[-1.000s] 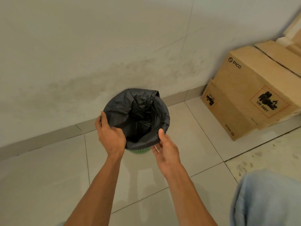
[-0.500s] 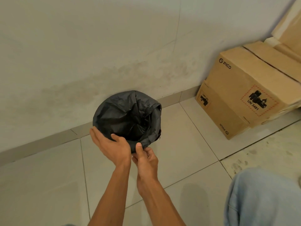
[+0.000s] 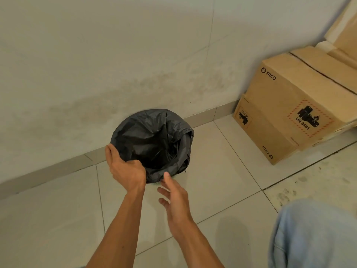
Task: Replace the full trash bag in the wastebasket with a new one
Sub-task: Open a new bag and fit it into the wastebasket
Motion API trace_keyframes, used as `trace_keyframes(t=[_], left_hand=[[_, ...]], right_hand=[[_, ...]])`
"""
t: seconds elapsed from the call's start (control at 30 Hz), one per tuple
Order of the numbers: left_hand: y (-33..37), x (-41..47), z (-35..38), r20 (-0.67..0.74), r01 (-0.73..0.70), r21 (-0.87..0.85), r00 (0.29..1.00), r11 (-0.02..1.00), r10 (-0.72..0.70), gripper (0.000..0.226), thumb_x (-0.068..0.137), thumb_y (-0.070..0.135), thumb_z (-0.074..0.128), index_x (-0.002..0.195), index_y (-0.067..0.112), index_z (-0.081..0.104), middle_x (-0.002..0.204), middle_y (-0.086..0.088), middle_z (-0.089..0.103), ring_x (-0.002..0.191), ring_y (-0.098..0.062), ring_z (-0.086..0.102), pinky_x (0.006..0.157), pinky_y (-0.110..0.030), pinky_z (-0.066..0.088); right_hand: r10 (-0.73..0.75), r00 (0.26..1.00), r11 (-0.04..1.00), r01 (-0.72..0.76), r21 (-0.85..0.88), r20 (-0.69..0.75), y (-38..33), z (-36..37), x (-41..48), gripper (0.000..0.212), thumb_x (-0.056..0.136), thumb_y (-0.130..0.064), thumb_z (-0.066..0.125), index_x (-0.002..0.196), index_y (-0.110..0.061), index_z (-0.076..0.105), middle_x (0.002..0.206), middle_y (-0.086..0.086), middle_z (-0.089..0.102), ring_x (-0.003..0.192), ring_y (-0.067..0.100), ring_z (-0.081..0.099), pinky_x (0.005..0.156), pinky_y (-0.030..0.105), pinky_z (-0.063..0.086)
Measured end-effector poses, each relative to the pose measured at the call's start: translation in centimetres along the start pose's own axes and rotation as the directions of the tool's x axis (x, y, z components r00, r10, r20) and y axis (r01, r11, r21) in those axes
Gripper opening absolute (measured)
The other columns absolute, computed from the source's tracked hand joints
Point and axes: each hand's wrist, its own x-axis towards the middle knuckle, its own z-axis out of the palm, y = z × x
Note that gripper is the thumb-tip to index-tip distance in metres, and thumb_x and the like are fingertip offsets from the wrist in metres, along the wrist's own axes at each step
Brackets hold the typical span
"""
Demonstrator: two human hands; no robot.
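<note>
A black trash bag lines the wastebasket that stands on the floor against the wall, its edge folded over the rim. Only a sliver of the green wastebasket shows under the bag's near edge. My left hand holds the bag's near-left rim, thumb inside the opening and fingers along the outside. My right hand hovers just in front of the near rim with fingers spread and relaxed, holding nothing. The inside of the bag is dark.
Stacked brown cardboard boxes stand against the wall at the right. The floor is pale tile, and the wall with its skirting runs right behind the basket. My knee in light blue cloth fills the bottom right corner.
My right hand has let go of the bag's near edge and drawn back a little, fingers spread. My left hand stays on the near-left rim.
</note>
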Motion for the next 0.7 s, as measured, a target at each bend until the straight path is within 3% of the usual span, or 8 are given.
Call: trace_keyframes(t=[0.13,0.23,0.33,0.4,0.5,0.6,0.7], left_hand=[[0.0,0.1,0.1,-0.001,0.013,-0.002,1.000,1.000,-0.013,0.075,0.084,-0.018,0.049,0.152,0.010,0.033,0.159,-0.004,0.030,0.144,-0.020,0.032,0.109,-0.016,0.018],[0.1,0.2,0.1,-0.006,0.023,0.000,1.000,1.000,-0.023,0.074,0.085,-0.018,0.049,0.152,0.010,0.033,0.158,-0.003,0.030,0.144,-0.020,0.032,0.109,-0.016,0.018],[0.0,0.2,0.1,0.000,0.016,-0.012,1.000,1.000,-0.016,0.074,0.084,-0.018,0.048,0.151,0.011,0.033,0.158,-0.003,0.030,0.144,-0.020,0.033,0.110,-0.017,0.020],[0.0,0.2,0.1,0.003,0.007,-0.024,1.000,1.000,-0.007,0.074,0.084,-0.018,0.048,0.151,0.010,0.033,0.159,-0.003,0.030,0.143,-0.020,0.034,0.111,-0.018,0.021],[0.0,0.2,0.2,0.000,0.008,-0.031,1.000,0.999,-0.008,0.073,0.085,-0.017,0.047,0.151,0.010,0.034,0.159,-0.003,0.030,0.144,-0.018,0.033,0.110,-0.015,0.019],[0.2,0.2,0.1,0.004,0.006,-0.069,1.000,0.998,-0.006,0.071,0.084,-0.017,0.046,0.150,0.009,0.036,0.157,-0.005,0.033,0.143,-0.020,0.034,0.110,-0.016,0.020],[0.1,0.0,-0.2,-0.039,-0.031,-0.108,0.999,0.994,0.027,0.068,0.085,-0.005,0.054,0.149,0.007,0.035,0.156,-0.013,0.030,0.145,-0.025,0.029,0.116,-0.028,0.027]], right_hand=[[-0.124,0.978,0.979,0.149,0.141,-0.168,-0.7,-2.5,2.0,0.017,0.099,-0.023,0.060,0.114,-0.018,0.066,0.119,0.010,0.070,0.101,0.021,0.068,0.081,0.034,0.053],[-0.261,0.942,0.964,0.266,-0.004,-0.208,-1.4,-4.0,3.6,0.031,0.095,-0.008,0.065,0.119,-0.027,0.062,0.124,-0.003,0.065,0.103,0.012,0.067,0.084,0.027,0.053],[-0.330,0.938,0.940,0.316,-0.130,-0.105,-1.8,-4.5,5.1,0.052,0.091,-0.009,0.071,0.128,-0.042,0.057,0.119,-0.009,0.070,0.112,0.009,0.065,0.081,0.021,0.050],[-0.389,0.920,0.910,0.376,-0.177,-0.047,-2.3,-4.6,6.1,0.055,0.089,-0.013,0.076,0.132,-0.042,0.058,0.125,-0.015,0.068,0.110,0.003,0.066,0.080,0.018,0.053],[-0.437,0.899,0.886,0.426,-0.184,-0.021,-2.9,-4.4,6.9,0.047,0.087,-0.012,0.079,0.129,-0.030,0.066,0.122,-0.017,0.070,0.106,0.004,0.069,0.085,0.019,0.057],[-0.438,0.898,0.888,0.423,-0.182,-0.049,-2.8,-4.4,7.3,0.034,0.088,-0.015,0.079,0.118,-0.029,0.072,0.115,-0.012,0.074,0.107,0.011,0.070,0.087,0.024,0.057],[-0.433,0.899,0.890,0.416,-0.188,-0.060,-2.5,-4.5,7.8,0.028,0.090,-0.017,0.077,0.114,-0.033,0.073,0.115,-0.011,0.075,0.109,0.013,0.070,0.082,0.021,0.057]])
